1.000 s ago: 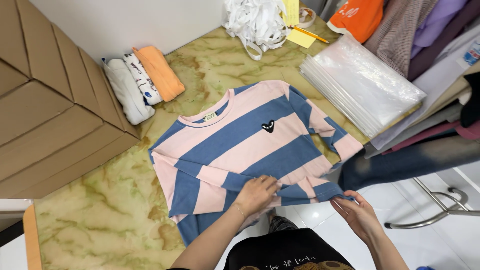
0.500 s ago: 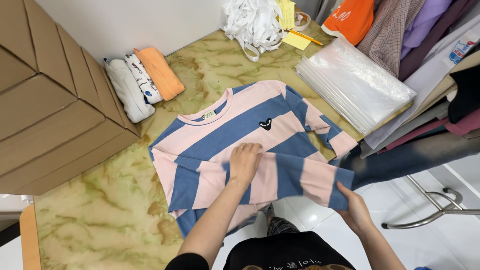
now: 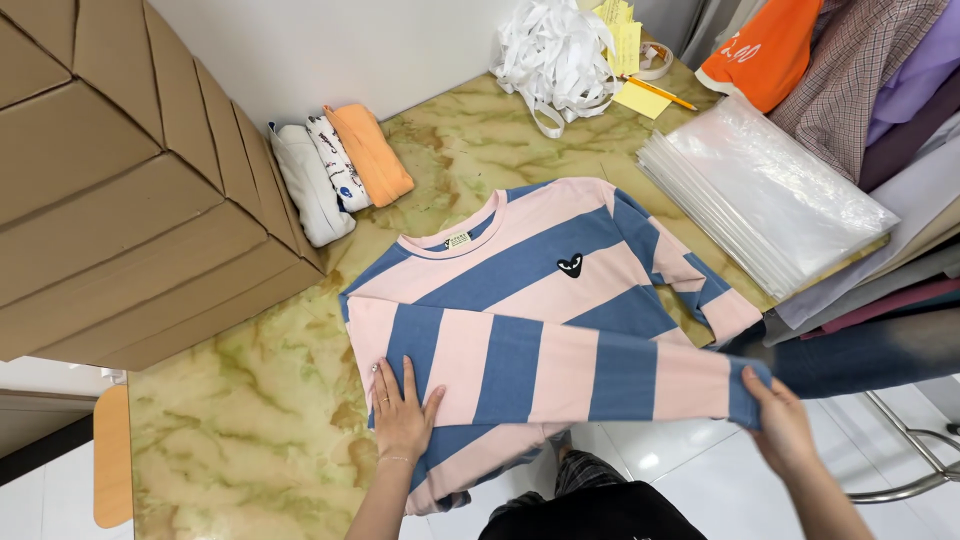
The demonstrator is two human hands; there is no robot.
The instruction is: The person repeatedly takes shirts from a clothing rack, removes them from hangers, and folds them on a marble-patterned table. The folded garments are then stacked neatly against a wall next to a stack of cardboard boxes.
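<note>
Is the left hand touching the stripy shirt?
Touching. The head view shows the left hand lying flat, fingers spread, right on the striped shirt.

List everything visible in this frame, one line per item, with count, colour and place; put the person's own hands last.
Striped sweatshirt: one, pink and blue, centre of table, one sleeve folded across its front.
Table: one, green-yellow marble pattern.
Cardboard boxes: a stack, brown, left.
Folded garments: three, white, patterned white and orange, beside the boxes.
White straps: one tangled heap, top centre.
Yellow notes: a few, top, with a pencil.
Clear plastic bags: one stack, right.
Clothes pile: orange, plaid, purple, upper right.
Left hand: flat on the folded sleeve.
Right hand: gripping the sleeve cuff at the table edge.
</note>
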